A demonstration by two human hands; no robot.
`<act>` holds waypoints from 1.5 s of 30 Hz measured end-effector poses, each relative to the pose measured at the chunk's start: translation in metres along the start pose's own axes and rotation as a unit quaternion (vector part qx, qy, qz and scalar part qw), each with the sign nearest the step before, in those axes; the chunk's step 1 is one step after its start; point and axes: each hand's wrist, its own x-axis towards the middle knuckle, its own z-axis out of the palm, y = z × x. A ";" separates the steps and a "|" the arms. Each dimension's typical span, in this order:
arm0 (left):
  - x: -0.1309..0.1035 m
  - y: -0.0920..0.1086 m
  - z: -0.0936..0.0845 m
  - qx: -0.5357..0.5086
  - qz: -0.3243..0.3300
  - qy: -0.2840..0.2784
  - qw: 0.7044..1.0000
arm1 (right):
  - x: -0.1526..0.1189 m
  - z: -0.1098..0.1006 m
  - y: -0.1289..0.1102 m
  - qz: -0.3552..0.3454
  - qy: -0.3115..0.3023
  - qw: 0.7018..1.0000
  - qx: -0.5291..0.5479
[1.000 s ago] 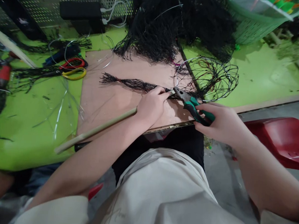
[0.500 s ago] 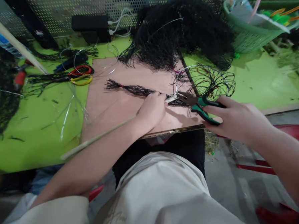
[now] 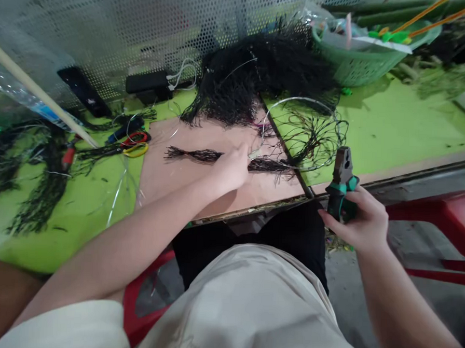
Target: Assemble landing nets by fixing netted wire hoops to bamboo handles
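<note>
My left hand (image 3: 233, 169) is closed over the middle of a black stringy bundle (image 3: 270, 166) lying across the pinkish board (image 3: 177, 189). A silvery wire (image 3: 299, 98) loops from beside its fingers toward the right, round loose black strands. My right hand (image 3: 360, 217) grips green-and-black pliers (image 3: 343, 185), upright off the board's right edge, their jaws pointing up and touching nothing. Behind the board lies a large heap of black netting (image 3: 257, 71).
Red-and-yellow-handled scissors (image 3: 136, 144), a black phone (image 3: 84, 91) and a bottle (image 3: 29, 98) lie on the left. A long pale stick (image 3: 42, 94) slants there. A green basket (image 3: 363, 61) stands at the back right; a red stool (image 3: 448, 221) is on the right.
My right hand has pulled the pliers away from the wire, to the right and toward me, and turned them upright. My left hand stays on the bundle. The camera view has shifted.
</note>
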 end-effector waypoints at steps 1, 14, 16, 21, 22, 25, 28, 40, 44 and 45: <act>0.000 0.003 -0.005 -0.022 -0.011 0.000 1.000 | -0.005 -0.001 0.004 0.001 0.003 1.000 0.014; -0.045 0.017 -0.077 -0.667 0.007 -0.095 0.739 | 0.003 -0.037 -0.037 -0.098 -0.032 0.991 0.081; -0.057 0.022 -0.074 -0.696 0.026 -0.085 0.712 | 0.009 -0.045 -0.054 -0.109 -0.043 0.992 0.035; -0.085 0.033 -0.058 -0.755 0.063 -0.068 0.649 | 0.032 -0.059 -0.091 -0.163 -0.109 0.970 -0.144; -0.090 0.035 -0.055 -0.767 0.069 -0.062 0.634 | 0.037 -0.061 -0.098 -0.181 -0.114 0.959 -0.187; -0.103 0.038 -0.046 -0.802 0.092 -0.059 0.587 | 0.051 -0.066 -0.114 -0.233 -0.121 0.922 -0.285; -0.112 0.038 -0.039 -0.819 0.095 -0.068 0.562 | 0.061 -0.067 -0.126 -0.263 -0.138 0.902 -0.313; -0.112 0.022 -0.024 -0.814 0.094 -0.022 0.572 | 0.072 -0.066 -0.154 -0.343 -0.148 0.849 -0.372; -0.114 0.023 -0.024 -0.810 0.093 -0.009 0.579 | 0.071 -0.067 -0.162 -0.354 -0.142 0.833 -0.401; -0.114 0.023 -0.024 -0.812 0.092 -0.006 0.577 | 0.070 -0.067 -0.164 -0.355 -0.141 0.829 -0.408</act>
